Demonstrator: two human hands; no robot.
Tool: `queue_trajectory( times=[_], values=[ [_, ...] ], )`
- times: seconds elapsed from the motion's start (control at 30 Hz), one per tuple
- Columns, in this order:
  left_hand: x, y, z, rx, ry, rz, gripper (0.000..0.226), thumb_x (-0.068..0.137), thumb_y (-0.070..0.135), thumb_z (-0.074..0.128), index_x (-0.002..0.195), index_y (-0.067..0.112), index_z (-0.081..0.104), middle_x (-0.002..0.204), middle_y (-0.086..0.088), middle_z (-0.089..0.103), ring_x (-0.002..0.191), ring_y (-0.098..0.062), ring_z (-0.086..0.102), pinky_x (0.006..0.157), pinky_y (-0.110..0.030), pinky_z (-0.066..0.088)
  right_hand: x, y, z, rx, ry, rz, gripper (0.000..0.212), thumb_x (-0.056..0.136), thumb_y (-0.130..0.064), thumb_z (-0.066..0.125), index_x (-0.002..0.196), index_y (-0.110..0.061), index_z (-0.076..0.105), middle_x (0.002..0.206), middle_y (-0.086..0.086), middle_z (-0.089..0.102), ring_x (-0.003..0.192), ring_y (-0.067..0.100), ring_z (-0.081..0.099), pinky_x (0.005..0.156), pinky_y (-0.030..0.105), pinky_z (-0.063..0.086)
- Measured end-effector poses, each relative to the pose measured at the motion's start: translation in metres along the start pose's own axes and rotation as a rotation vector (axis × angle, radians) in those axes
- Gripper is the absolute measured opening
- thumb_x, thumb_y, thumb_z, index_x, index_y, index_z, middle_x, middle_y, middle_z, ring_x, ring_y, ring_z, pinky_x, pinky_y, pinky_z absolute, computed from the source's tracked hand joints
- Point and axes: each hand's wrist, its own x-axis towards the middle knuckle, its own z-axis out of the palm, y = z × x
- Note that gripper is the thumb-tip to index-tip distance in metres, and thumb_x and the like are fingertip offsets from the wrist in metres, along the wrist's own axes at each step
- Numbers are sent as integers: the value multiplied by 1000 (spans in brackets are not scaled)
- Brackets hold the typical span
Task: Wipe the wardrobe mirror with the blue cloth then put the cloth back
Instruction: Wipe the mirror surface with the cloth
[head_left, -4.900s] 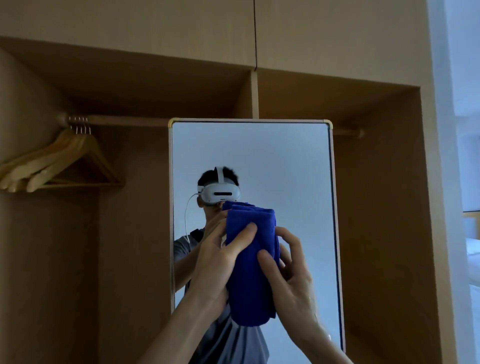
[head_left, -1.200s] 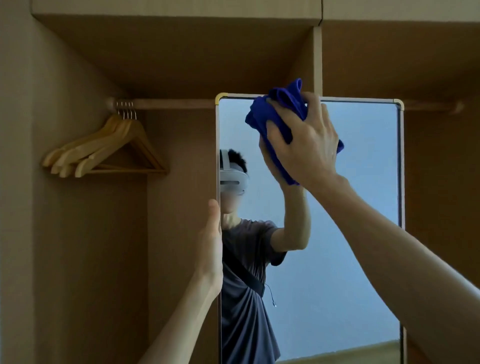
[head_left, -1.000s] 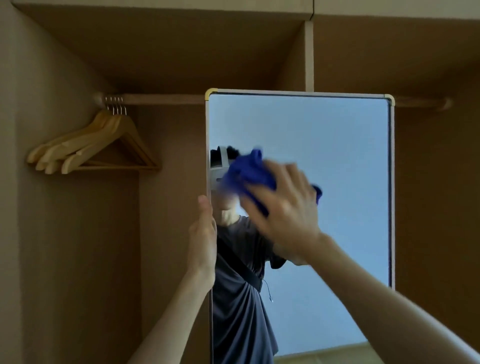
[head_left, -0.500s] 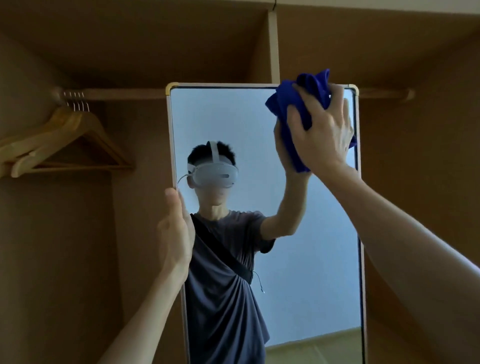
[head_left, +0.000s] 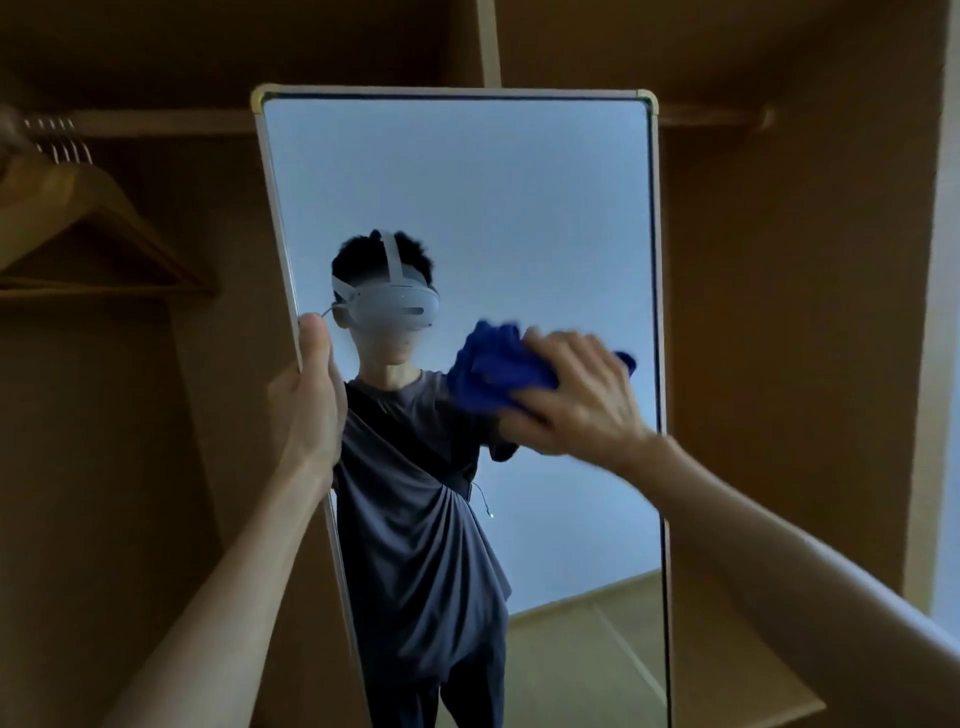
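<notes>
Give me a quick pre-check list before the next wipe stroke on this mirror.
1. Blue cloth gripped by right hand: ok.
2. Cloth against the mirror glass: ok, though blurred by motion.
3. Left hand bracing the mirror's left edge: ok.
4. Lower glass wiped yet: cannot tell.
5. Hangers apart from the arms: ok.

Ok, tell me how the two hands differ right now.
The left hand grips the mirror by its left frame edge and looks sharp; the right hand presses the blue cloth flat on the glass and is motion-blurred. The left holds no cloth. Both are bare and touch the mirror.
</notes>
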Motion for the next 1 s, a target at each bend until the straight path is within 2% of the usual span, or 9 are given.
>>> queue_trajectory(
  times=[0.07,0.17,0.3,0.43,0.53,0.67,0.8,0.9,1.0],
  values=[
    [1,-1,-1,-28,-23,-10,62,79,84,43,58,26,40,54,3,35,48,-14,32,50,-31,25,19,34,-7,-95,85,151,22,91,-35,72,102,-17,78,116,19,66,89,37,61,70,44,51],
    [3,-2,0,-119,-47,-28,60,79,81,50,48,30,38,49,9,31,48,-11,28,50,-30,20,53,84,-19,-193,144,368,39,98,-42,59,131,-21,66,130,19,59,109,40,58,89,49,51],
    [2,-3,2,-142,-24,-24,54,88,71,47,60,26,37,48,11,31,48,-7,28,47,-25,19,67,95,-19,-197,220,670,44,100,-47,53,139,-28,59,141,12,51,121,33,52,100,48,48],
    [0,-2,3,-65,-7,-11,51,89,73,41,71,24,44,61,4,38,48,-7,37,35,-14,25,16,37,-11,-152,195,521,37,96,-36,63,129,-21,68,129,18,59,104,39,57,87,48,51],
    [-3,0,5,-29,21,34,47,95,66,38,68,28,38,44,13,50,31,3,44,32,-6,26,-52,-7,-8,-74,79,321,28,91,-34,72,114,-18,73,124,15,55,97,38,55,78,47,52],
    [-3,1,6,-20,25,65,49,96,65,36,67,25,38,32,20,44,28,8,43,31,-5,26,-89,-9,-15,-18,-85,149,20,91,-32,73,103,-17,78,125,15,55,93,36,58,71,47,52],
    [-1,-2,4,-6,-6,57,48,93,68,37,70,27,42,64,5,47,30,7,44,32,-6,29,-40,41,-24,-47,57,406,40,90,-39,68,127,-26,63,120,17,61,96,35,61,73,43,56],
    [0,-2,1,-14,-21,25,51,87,76,38,70,28,42,58,9,47,37,0,43,37,-14,32,6,82,-32,-86,112,591,44,96,-41,61,137,-26,56,134,16,53,112,33,56,82,48,57],
    [2,-8,-3,-32,-59,0,57,86,78,37,71,24,46,57,6,42,45,-8,38,37,-16,29,21,86,-32,-99,142,631,43,99,-44,56,137,-23,58,137,14,53,115,31,54,90,48,54]
  ],
)
